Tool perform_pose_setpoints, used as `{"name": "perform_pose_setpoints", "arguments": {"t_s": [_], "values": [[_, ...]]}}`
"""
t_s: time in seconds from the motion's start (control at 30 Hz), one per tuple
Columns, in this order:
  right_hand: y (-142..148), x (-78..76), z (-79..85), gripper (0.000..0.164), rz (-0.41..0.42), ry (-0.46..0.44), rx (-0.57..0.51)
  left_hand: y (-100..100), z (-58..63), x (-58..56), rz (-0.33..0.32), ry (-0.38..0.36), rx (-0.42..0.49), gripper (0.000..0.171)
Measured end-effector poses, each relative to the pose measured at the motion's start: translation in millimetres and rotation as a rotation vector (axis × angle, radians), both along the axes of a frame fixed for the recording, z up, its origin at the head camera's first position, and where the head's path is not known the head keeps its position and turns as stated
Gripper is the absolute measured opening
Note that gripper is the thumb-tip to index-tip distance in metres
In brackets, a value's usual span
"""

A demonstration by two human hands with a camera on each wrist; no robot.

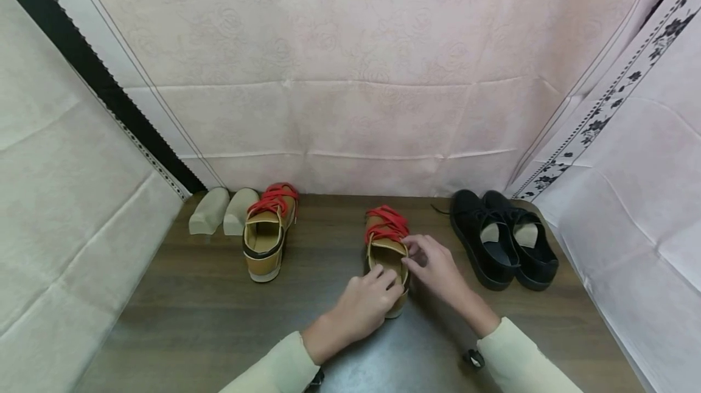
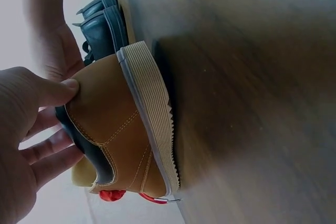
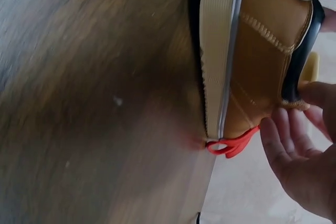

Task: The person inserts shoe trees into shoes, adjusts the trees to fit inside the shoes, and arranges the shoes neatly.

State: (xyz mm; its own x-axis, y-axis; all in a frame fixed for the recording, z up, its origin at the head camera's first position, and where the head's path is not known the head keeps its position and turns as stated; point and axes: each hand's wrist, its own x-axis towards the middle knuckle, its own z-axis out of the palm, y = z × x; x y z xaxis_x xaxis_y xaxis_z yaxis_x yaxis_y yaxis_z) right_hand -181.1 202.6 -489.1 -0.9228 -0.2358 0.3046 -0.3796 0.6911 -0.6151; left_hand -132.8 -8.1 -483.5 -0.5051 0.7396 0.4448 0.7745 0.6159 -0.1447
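A tan shoe (image 2: 113, 98) with red laces (image 1: 387, 222) and a dark padded collar stands on the wooden floor in front of me, toe away. At its heel, my left hand (image 1: 366, 305) pinches the collar, thumb on the outer side and fingers inside the opening. My right hand (image 1: 435, 262) holds the right edge of the opening near the laces, its thumb inside and its fingers outside, as the right wrist view shows. The matching tan shoe (image 1: 264, 266) stands apart to the left. Part of the held shoe's opening is hidden by my left hand.
Two off-white shoe-shaped inserts (image 1: 210, 210) lie beside the left tan shoe. A pair of black lace-up shoes (image 1: 477, 241) stands at the right, with pale pieces (image 1: 527, 235) inside. Light patterned cloth (image 1: 350, 119) borders the wooden floor (image 1: 219, 314) at the back and sides.
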Motion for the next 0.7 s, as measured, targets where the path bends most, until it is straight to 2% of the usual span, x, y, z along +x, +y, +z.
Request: {"name": "perform_pose_setpoints", "arguments": {"t_s": [0.2,0.33,0.5,0.7], "values": [[-4.0,2.0,1.9,0.033,-0.025,0.001,-0.042,-2.1,1.9,-1.0,-0.007,0.016,0.029,0.013],[-4.8,1.8,1.4,0.032,-0.034,-0.005,-0.053,-4.4,4.1,-1.7,-0.022,-0.004,0.047,0.008],[-4.8,0.9,-0.6,0.03,-0.042,-0.025,-0.067,-10.1,10.1,-1.6,-0.026,-0.041,0.058,0.012],[-3.1,-1.4,-3.4,0.03,-0.043,-0.037,-0.086,-21.7,16.6,-4.0,-0.015,-0.024,0.11,0.012]]}}
